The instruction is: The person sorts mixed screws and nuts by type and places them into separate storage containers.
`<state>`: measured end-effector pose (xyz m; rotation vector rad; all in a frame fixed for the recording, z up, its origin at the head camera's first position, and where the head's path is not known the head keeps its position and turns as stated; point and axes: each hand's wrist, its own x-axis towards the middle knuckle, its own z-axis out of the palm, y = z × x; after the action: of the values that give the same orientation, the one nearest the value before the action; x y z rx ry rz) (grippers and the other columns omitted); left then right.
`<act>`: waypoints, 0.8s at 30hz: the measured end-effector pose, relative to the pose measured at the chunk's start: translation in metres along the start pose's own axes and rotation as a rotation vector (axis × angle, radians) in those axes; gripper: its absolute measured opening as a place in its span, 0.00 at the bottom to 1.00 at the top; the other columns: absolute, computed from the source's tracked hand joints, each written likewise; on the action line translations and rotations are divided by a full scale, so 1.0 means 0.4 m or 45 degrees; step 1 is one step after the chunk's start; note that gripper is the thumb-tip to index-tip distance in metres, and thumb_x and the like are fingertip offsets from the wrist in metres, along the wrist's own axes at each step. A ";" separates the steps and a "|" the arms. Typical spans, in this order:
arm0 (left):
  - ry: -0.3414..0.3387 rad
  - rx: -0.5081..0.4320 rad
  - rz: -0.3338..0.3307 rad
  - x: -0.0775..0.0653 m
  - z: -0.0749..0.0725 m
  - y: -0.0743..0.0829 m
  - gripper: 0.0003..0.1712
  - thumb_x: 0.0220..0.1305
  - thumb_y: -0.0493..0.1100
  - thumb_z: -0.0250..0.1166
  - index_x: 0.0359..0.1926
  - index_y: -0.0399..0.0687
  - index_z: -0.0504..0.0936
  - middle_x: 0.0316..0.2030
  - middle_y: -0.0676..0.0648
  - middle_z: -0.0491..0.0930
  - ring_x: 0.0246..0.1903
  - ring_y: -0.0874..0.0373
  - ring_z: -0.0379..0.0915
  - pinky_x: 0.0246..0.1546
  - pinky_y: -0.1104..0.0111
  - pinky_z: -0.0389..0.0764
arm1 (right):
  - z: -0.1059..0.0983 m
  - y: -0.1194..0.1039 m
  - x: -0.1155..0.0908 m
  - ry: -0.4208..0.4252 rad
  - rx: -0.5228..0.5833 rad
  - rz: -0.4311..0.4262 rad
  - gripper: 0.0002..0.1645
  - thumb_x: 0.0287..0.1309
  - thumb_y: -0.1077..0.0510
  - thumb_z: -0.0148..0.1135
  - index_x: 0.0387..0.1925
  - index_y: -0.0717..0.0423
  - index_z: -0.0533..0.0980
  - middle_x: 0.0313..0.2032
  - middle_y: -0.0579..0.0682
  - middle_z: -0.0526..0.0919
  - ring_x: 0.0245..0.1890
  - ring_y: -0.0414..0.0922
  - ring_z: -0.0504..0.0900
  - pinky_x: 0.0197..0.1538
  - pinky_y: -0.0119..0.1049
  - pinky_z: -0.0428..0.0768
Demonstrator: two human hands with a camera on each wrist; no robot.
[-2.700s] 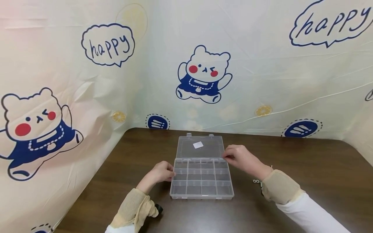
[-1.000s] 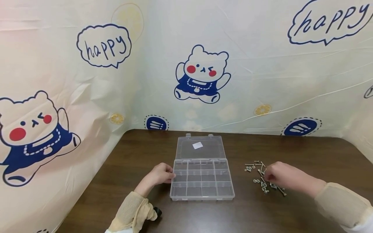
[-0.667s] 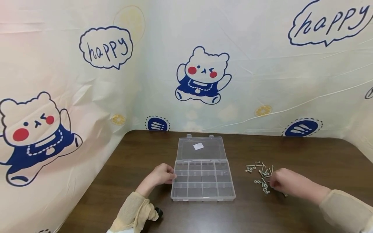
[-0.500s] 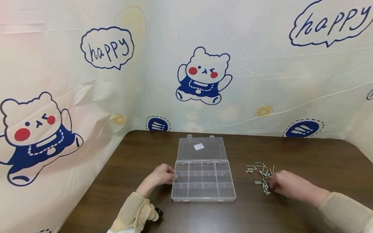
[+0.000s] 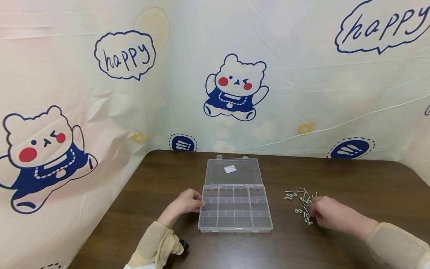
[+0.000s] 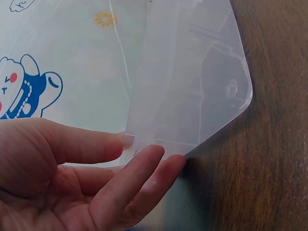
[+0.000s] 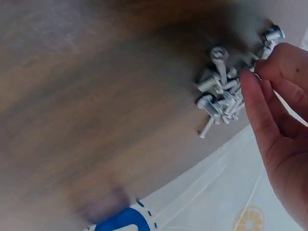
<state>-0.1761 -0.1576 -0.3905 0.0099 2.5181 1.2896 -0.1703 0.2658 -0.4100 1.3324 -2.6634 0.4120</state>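
Note:
A clear plastic compartment box [image 5: 236, 230] lies on the table with its lid [image 5: 215, 175] folded back. My left hand [image 5: 186, 201] holds its left side; in the left wrist view the thumb and the fingers [image 6: 144, 168] meet at the edge of the clear plastic. My right hand [image 5: 327, 213] is bent down over a loose pile of metal screws [image 5: 304, 200] and nuts, right of the box. In the right wrist view its thumb and fingertips [image 7: 250, 84] come together at the screws [image 7: 224, 94]; I cannot tell whether something is between them.
The dark brown table [image 5: 235, 250] ends at the back against a printed cloth [image 5: 289, 101], which also hangs on the left. A white label [image 5: 230, 169] shows at the lid. A small black object [image 5: 183, 246] sits at the left wrist band.
My right hand has left the box's upper right side and moved right and down to the screws, where it now shifts slightly. The left hand keeps its place on the box.

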 end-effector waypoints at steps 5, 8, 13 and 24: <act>-0.006 -0.002 0.003 0.000 0.000 -0.002 0.07 0.54 0.28 0.61 0.33 0.23 0.76 0.26 0.42 0.77 0.29 0.50 0.79 0.30 0.65 0.83 | -0.028 -0.011 0.024 0.097 0.000 -0.026 0.16 0.28 0.74 0.63 0.18 0.51 0.75 0.22 0.38 0.68 0.23 0.30 0.65 0.19 0.22 0.68; -0.012 -0.006 0.002 0.000 0.000 -0.002 0.07 0.54 0.28 0.60 0.33 0.23 0.76 0.26 0.42 0.77 0.29 0.50 0.79 0.31 0.65 0.83 | -0.046 -0.022 0.047 0.123 0.005 -0.025 0.15 0.30 0.74 0.65 0.21 0.52 0.77 0.23 0.38 0.70 0.24 0.31 0.67 0.21 0.23 0.72; -0.023 -0.018 0.001 0.000 -0.002 -0.005 0.07 0.55 0.27 0.60 0.34 0.22 0.76 0.26 0.42 0.77 0.29 0.52 0.79 0.31 0.65 0.83 | -0.070 -0.042 0.102 0.178 -0.009 -0.075 0.15 0.31 0.73 0.65 0.22 0.52 0.77 0.24 0.38 0.71 0.25 0.32 0.69 0.23 0.23 0.74; -0.012 -0.032 -0.008 -0.001 -0.002 -0.003 0.07 0.55 0.27 0.59 0.34 0.22 0.76 0.26 0.43 0.77 0.29 0.52 0.78 0.32 0.65 0.83 | -0.103 -0.094 0.225 0.272 -0.055 -0.150 0.13 0.36 0.72 0.67 0.25 0.53 0.79 0.27 0.42 0.76 0.28 0.37 0.72 0.28 0.26 0.77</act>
<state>-0.1757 -0.1591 -0.3908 0.0028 2.4919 1.3161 -0.1943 0.1880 -0.3424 1.3419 -2.3946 0.4515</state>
